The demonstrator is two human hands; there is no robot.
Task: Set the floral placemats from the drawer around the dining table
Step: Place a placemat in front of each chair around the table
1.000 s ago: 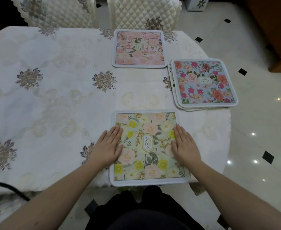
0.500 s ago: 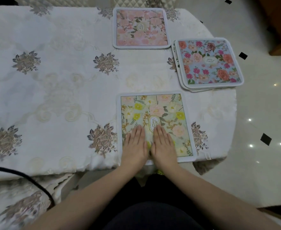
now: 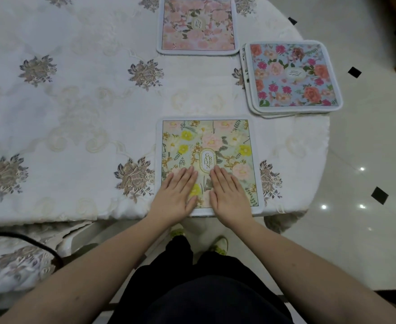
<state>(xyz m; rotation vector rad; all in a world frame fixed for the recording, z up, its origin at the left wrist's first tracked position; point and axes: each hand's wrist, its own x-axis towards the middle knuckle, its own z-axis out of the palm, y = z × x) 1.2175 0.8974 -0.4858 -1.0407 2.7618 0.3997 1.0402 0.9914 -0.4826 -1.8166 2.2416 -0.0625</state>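
A yellow-green floral placemat (image 3: 215, 141) lies flat at the near edge of the dining table (image 3: 75, 108). My left hand (image 3: 177, 195) and my right hand (image 3: 229, 192) rest palm-down side by side on its near half, fingers flat and holding nothing. A pink floral placemat (image 3: 198, 25) lies at the far side of the table. At the right edge sits a small stack of placemats (image 3: 294, 77) with a blue floral one on top.
The table wears a white embroidered cloth that hangs over the near edge. A black cable (image 3: 28, 242) runs across the lower left. To the right is glossy tiled floor (image 3: 360, 160) with black diamond insets.
My hands slid from the mat's two sides to its near half and now lie close together. The view tilted down and nearer; the mat sits further onto the table.
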